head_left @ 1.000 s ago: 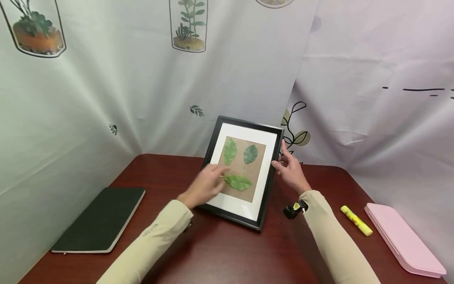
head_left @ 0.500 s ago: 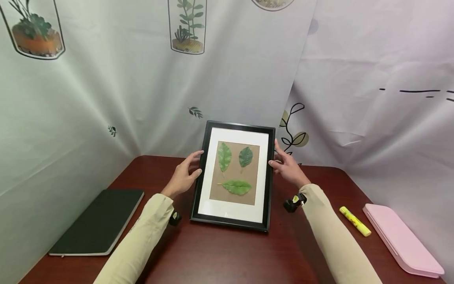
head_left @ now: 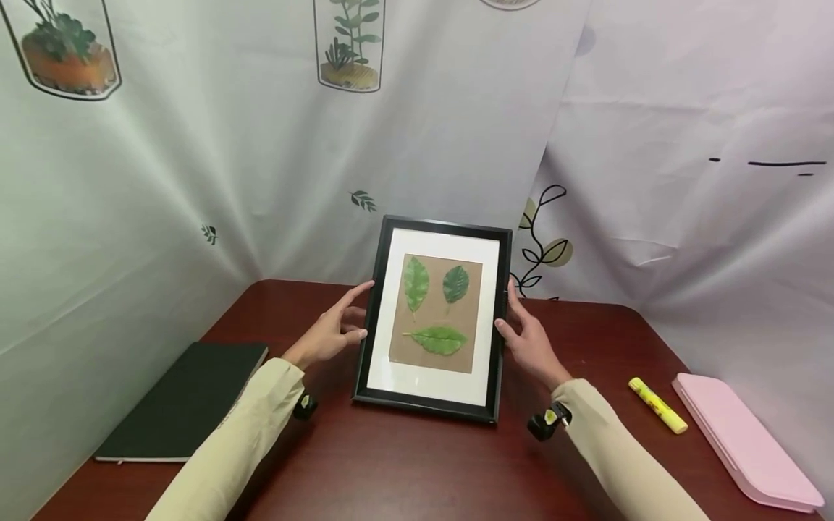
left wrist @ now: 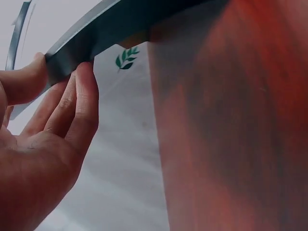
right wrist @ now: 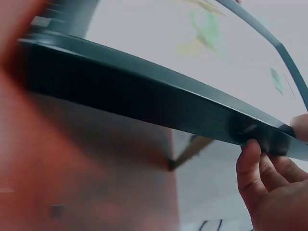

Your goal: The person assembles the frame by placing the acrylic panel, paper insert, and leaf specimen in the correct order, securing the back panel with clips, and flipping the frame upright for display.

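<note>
A black picture frame point(head_left: 425, 408) with a white mat stands on the table, leaning back. Under its mat lie three green leaves on brown paper: two upright leaves point(head_left: 417, 284) above and a sideways leaf point(head_left: 439, 340) below. My left hand point(head_left: 329, 334) holds the left edge, and in the left wrist view its thumb is on the front with fingers behind. The opposite edge is pinched by my right hand point(head_left: 533, 347), thumb in front. Behind the frame, the right wrist view shows a brown support leg point(right wrist: 192, 150) reaching down to the table.
On the left of the reddish-brown table point(head_left: 391, 470) lies a dark notebook point(head_left: 189, 398), partly behind my left sleeve. A yellow marker point(head_left: 658, 405) and a pink case point(head_left: 746, 441) lie at the right. A printed white cloth point(head_left: 443, 130) hangs behind.
My left hand has moved from in front of the lower leaf to the frame's left edge. The frame has turned more upright, and my right hand has slid slightly down its edge.
</note>
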Tool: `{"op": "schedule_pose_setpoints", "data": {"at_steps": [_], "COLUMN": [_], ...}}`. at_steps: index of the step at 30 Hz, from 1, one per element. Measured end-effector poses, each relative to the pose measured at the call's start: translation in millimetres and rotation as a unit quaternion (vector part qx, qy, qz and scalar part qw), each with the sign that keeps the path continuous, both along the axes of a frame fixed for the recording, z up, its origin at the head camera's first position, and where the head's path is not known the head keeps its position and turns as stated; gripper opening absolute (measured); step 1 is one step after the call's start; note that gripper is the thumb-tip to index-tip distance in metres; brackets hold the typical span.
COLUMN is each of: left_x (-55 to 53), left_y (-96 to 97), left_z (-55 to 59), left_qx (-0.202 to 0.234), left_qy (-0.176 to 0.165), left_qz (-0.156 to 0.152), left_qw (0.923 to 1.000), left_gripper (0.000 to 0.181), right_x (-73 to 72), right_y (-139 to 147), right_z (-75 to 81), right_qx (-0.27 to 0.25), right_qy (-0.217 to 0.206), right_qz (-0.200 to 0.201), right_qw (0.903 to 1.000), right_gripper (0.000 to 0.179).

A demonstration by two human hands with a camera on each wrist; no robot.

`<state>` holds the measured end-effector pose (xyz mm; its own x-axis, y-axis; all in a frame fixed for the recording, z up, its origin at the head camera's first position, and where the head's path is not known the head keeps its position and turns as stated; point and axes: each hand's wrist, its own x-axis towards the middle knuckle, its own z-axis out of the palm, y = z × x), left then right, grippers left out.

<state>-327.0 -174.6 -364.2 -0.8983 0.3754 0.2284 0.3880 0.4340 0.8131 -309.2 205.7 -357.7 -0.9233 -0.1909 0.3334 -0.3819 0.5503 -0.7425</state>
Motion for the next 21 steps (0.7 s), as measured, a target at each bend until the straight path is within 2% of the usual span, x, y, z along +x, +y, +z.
{"op": "schedule_pose_setpoints", "data": {"at_steps": [4, 8, 14, 21], "left_x": [5.1, 4.4, -4.8, -13.8], "left_y": [-2.0, 1.9, 16.2, 23.6], "left_z": [-4.4, -6.3, -7.7, -7.3], "left_qx": [-0.011, -0.015, -0.024, -0.005], "left_qy": [-0.015, -0.008, 0.019, 0.025], "left_qz": [-0.024, -0.033, -0.012, 0.004], "left_qw": [0.9996, 0.9993, 0.9995, 0.9997], "left_gripper": [0.098, 0.102, 0.102, 0.100], "right_x": [15.3, 19.9, 6.4, -13.5], "right_y": [2.6, 6.2, 15.1, 19.5], "right_z": [-11.4, -16.3, -16.1, -13.0], "right_qx": [0.005, 0.007, -0.011, -0.026], "right_qy": [-0.016, -0.023, -0.036, -0.036], "right_qz": [0.013, 0.018, 0.009, 0.010], "right_qw": [0.9998, 0.9996, 0.9993, 0.9990], "right_gripper": [0.081, 0.085, 0.084, 0.082]}}
